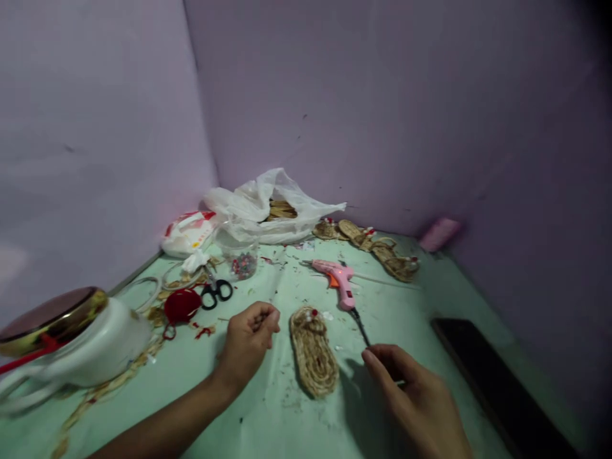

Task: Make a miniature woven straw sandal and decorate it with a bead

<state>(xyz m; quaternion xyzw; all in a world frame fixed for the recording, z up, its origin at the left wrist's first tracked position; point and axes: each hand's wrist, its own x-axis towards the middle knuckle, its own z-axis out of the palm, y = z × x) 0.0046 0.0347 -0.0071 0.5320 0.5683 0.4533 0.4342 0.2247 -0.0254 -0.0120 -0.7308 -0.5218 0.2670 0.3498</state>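
A small woven straw sandal sole [313, 354] with a red bead near its toe lies flat between my hands. My left hand [251, 335] is closed just left of it, fingers curled and thumb pressed to them; whatever they may hold is hidden. To the right of the sole, my right hand [414, 389] pinches a black cord [361, 328] at the fingertips. That cord runs up to a pink glue gun [337, 277] with an orange trigger, lying on its side with a glue stick out of its back.
Finished straw sandals [394, 261] lie by the back wall. A white plastic bag [287, 226], a clear cup of beads [243, 262], scissors [216, 294] and red yarn [182, 306] stand behind and left. A white pot [115, 344] is near left, a dark phone [492, 382] right.
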